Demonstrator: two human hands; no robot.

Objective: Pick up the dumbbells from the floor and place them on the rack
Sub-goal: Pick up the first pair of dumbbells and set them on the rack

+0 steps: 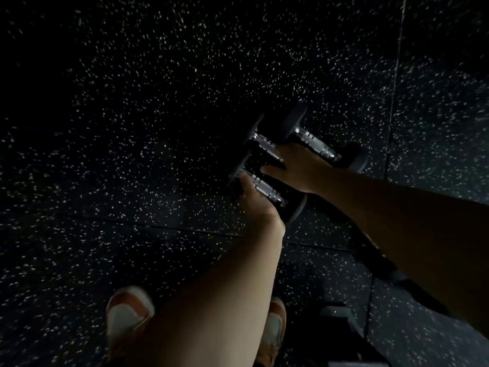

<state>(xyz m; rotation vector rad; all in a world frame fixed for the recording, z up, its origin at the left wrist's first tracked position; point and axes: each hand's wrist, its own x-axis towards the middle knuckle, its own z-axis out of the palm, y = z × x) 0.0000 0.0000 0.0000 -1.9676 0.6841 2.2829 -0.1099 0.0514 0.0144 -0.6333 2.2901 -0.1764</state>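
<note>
Floor: dark rubber tiles flecked with pale specks, seams running between the tiles; the light is dim.
Dumbbells: three lie side by side on the floor, close together, each with a chrome handle and dark heads, all angled the same way.
Near dumbbell: nearest the person; its handle sits against the left hand.
Middle dumbbell: partly covered by the right hand, only the far part of its handle showing.
Far dumbbell: just beyond the right hand, handle fully in view, not touched.
Left hand: reaching down, the thumb lying along the near dumbbell's handle near its far head; the other fingers are under or behind the bar (I cannot tell whether they are curled round it).
Right hand: palm down over the middle dumbbell, thumb stuck out to the left, fingers loosely extended, not closed on anything.
Shoes: orange and white, at the bottom edge below the left forearm.
</note>
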